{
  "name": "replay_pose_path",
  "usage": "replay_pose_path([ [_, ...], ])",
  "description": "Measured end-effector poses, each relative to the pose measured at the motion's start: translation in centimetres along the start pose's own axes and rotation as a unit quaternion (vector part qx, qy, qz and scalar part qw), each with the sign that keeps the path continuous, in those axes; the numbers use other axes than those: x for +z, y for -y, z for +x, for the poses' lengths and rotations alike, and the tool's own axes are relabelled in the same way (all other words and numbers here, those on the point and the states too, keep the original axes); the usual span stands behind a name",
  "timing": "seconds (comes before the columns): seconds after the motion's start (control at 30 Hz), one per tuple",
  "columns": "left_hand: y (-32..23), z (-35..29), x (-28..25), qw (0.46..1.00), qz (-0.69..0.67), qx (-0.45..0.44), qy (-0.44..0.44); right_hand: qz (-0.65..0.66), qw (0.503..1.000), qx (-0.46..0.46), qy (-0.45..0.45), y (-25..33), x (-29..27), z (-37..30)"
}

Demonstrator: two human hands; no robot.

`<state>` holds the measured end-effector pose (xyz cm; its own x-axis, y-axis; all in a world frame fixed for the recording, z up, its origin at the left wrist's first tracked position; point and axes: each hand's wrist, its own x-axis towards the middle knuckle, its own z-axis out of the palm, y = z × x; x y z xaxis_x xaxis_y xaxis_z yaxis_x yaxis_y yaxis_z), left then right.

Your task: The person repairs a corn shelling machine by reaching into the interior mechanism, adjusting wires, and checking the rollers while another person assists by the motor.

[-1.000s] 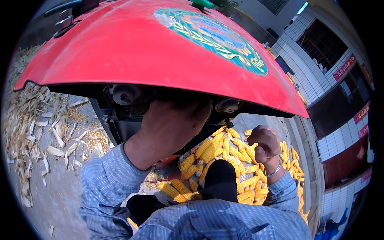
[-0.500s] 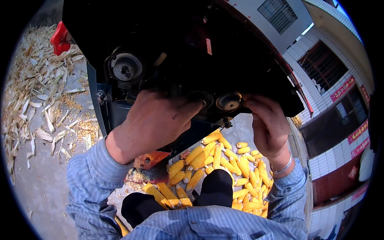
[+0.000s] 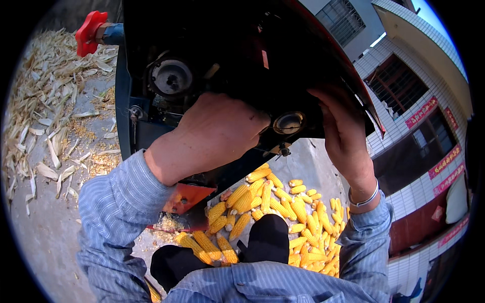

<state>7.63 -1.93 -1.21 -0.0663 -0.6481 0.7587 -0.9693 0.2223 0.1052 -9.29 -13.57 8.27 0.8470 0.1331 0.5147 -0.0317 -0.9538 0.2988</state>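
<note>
A dark machine with a red-edged cover [image 3: 353, 86] stands over my knees, its inside mostly in deep shadow. My left hand [image 3: 209, 134] reaches into it, knuckles up and fingers curled. Its fingertips and whatever they grip are hidden. On one side of that hand is a round metal cup-like part [image 3: 172, 77]; just past the thumb is a smaller round part [image 3: 289, 122]. My right hand [image 3: 346, 129] is raised under the right part of the cover, apart from the smaller round part. Its fingers stretch upward, and their tips fade into the shadow.
Yellow corn cobs [image 3: 308, 222] lie heaped beneath the machine and beside my knees. Dry husks [image 3: 50, 86] and loose kernels [image 3: 103, 164] cover the ground at left. A red knob [image 3: 91, 33] juts from the machine's left side. A tiled building [image 3: 414, 126] stands at right.
My right hand has left the rim of the smaller round part and risen under the cover. My left hand has shifted slightly right and up. The view has moved a little.
</note>
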Motion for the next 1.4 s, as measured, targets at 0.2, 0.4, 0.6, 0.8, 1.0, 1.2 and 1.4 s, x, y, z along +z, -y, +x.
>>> replay_pose_path([
  [0.2, 1.1, -1.4, -0.3, 0.984, -0.162, -0.02, -0.068, -0.05, 0.995, 0.02, 0.087, 0.0, 0.6, 1.7],
  [0.4, 1.6, -2.2, 0.4, 0.974, -0.203, -0.031, -0.092, -0.176, 0.979, -0.068, 0.079, -2.8, 1.9, 1.7],
  [0.6, 1.5, -2.7, 0.3, 0.976, -0.178, -0.046, -0.115, -0.237, 0.965, -0.086, 0.068, -1.7, 1.0, 1.4],
  [0.8, 0.7, -0.6, 0.0, 0.986, -0.112, -0.016, -0.119, -0.095, 0.981, 0.122, 0.115, -1.3, 0.8, 2.6],
  [1.0, 0.7, -0.3, 0.2, 0.992, -0.056, 0.015, -0.114, -0.261, 0.959, 0.008, 0.113, -1.6, 0.8, 1.3],
  [1.2, 0.1, -0.6, 0.9, 0.995, -0.059, -0.015, -0.083, -0.203, 0.97, 0.036, 0.129, 0.9, -0.3, 0.4],
  [1.4, -0.3, 0.0, 1.5, 0.985, -0.158, -0.055, -0.044, -0.093, 0.992, 0.022, 0.087, 0.6, -1.9, -0.4],
])
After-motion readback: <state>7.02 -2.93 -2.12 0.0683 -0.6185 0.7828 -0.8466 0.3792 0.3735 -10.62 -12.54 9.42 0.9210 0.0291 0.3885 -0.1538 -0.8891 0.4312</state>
